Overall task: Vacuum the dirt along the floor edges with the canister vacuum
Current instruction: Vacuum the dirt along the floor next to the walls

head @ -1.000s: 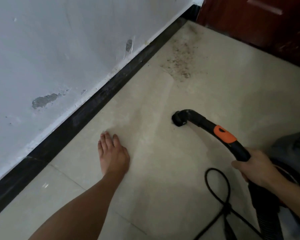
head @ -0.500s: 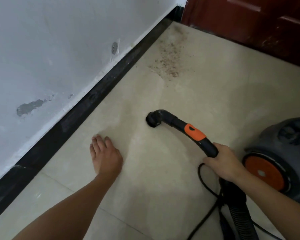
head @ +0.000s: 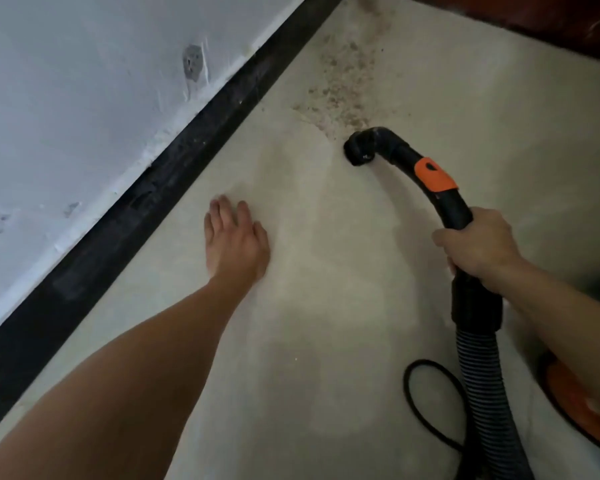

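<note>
Black plastic tube [head: 456, 211] sits in the curled fingers of the right hand [head: 478, 247], which wrap right round it just below an orange slider [head: 435, 174]; the knuckles face the camera. Beyond the grip the tube bends over and down to a short nozzle [head: 359, 150], whose mouth is down at the floor [head: 326, 306] on the near edge of the dirt [head: 347, 88]. That dirt is a scatter of brown specks spreading from the nozzle up toward the corner where the black skirting [head: 174, 168] meets a dark red door [head: 551, 26]. Below the hand a collar joins the tube to a ribbed hose [head: 482, 393] that runs out of the bottom of the view.

The left hand [head: 234, 240] lies palm down on the pale floor, fingers straight and barely spread, holding nothing. They point toward the skirting, near it but not touching, and the hand is well apart from the nozzle.

A black cord [head: 426, 403] loops on the floor just left of the hose. At the lower right an orange disc of the canister [head: 579, 420] shows under the right forearm; the rest is cut off or hidden, and what it holds inside cannot be seen. Above the skirting the white wall [head: 84, 81] has chipped grey patches.
</note>
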The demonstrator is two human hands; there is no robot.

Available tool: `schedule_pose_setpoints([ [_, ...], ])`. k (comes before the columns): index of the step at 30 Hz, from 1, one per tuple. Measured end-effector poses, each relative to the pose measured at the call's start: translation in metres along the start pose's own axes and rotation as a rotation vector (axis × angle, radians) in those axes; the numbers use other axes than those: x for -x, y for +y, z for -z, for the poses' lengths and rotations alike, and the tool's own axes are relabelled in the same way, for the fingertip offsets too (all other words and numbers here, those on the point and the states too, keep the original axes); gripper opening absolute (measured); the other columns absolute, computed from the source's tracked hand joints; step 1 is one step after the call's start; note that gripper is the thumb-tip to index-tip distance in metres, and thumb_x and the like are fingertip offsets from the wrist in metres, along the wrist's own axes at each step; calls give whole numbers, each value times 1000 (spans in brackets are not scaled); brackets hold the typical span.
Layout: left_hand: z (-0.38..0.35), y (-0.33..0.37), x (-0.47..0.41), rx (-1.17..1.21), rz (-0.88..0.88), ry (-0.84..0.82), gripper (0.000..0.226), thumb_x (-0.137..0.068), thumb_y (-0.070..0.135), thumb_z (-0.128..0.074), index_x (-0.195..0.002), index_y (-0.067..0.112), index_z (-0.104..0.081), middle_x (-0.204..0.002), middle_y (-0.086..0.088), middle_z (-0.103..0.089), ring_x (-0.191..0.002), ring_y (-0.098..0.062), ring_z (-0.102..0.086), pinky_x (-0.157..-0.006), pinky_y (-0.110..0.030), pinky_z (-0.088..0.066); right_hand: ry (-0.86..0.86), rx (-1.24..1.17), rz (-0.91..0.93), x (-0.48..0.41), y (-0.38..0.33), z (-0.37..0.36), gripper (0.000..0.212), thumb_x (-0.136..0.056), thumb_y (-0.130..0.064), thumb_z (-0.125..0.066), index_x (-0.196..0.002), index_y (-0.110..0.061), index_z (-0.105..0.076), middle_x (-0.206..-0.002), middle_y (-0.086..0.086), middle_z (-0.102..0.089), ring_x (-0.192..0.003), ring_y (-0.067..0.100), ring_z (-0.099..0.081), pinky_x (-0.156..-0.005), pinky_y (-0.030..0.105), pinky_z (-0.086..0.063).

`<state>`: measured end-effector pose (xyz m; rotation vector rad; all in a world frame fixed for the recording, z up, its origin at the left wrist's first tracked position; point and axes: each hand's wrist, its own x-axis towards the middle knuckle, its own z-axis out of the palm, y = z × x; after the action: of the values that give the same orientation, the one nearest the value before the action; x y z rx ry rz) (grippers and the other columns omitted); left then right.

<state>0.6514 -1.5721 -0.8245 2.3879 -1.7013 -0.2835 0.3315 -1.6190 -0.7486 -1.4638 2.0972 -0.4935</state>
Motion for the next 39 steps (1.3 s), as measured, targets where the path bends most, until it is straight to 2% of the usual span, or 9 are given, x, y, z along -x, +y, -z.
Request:
schedule_pose_setpoints([
  [7,-3,1,-2,-14,12,17,58,-101,39,-19,-151,11,-21,-159,-21,-7,-148,-31,-1,-120,-40,0,-29,-43,41,-59,-62,-46,19,-74,-18,-71,-89,-12,-61,-76,16,-66,-62,31,-64,-53,27,-47],
  [15,-1,1,-5,0,23,-23,59,-101,39,-19,-152,12,-19,-160,-20,-2,-149,-30,6,-120,-40,6,-202,-91,58,-99,-128,-71,18,-73,-12,-71,-87,-7,-61,-74,22,-65,-56,31,-60,-59,48,-57],
  [18,0,1,-6,11,23,-21,58,-101,38,-23,-152,11,-24,-160,-20,-4,-149,-31,4,-120,-40,6,-254,-91,63,-97,-135,-76,12,-72,-10,-70,-78,-10,-60,-63,17,-63,-47,28,-56,-52,40,-54],
  [23,-2,0,-6,13,24,0,56,-100,36,-29,-149,9,-31,-159,-22,-12,-149,-32,-4,-121,-42,0,-276,-113,80,-89,-140,-85,13,-74,-8,-70,-80,-9,-58,-62,17,-60,-46,27,-54,-50,37,-51],
  [27,-1,0,-6,1,23,-18,58,-99,38,-24,-149,9,-31,-159,-22,-12,-149,-32,-4,-120,-41,0,-296,6,167,-81,-131,-68,15,-75,-11,-71,-78,-16,-57,-63,15,-63,-45,26,-56,-49,28,-45],
  [30,0,-1,-7,-8,20,-37,60,-99,39,-20,-149,9,-31,-159,-22,-12,-149,-32,-3,-121,-43,-2,-235,77,165,-72,-108,-44,15,-76,-12,-73,-84,-14,-61,-63,13,-63,-49,27,-59,-49,27,-45],
  [34,1,0,-6,6,21,-34,63,-97,39,-16,-148,7,-33,-158,-23,-16,-148,-33,-7,-121,-43,-5,-239,105,164,-42,-81,-27,18,-74,-10,-74,-78,-17,-58,-63,7,-61,-50,19,-60,-45,25,-41],
  [36,3,-1,-6,2,26,-42,62,-97,38,-16,-148,7,-33,-158,-22,-15,-148,-33,-6,-121,-43,-3,-268,106,148,-21,-66,-23,21,-73,-10,-75,-75,-21,-57,-61,3,-61,-45,11,-58,-41,22,-39],
  [39,6,1,-7,3,39,-67,61,-97,37,-20,-149,6,-30,-158,-23,-12,-148,-33,-5,-121,-43,-2,-229,33,26,10,-36,-11,21,-74,-7,-75,-76,-21,-59,-60,3,-61,-48,16,-58,-45,25,-41],
])
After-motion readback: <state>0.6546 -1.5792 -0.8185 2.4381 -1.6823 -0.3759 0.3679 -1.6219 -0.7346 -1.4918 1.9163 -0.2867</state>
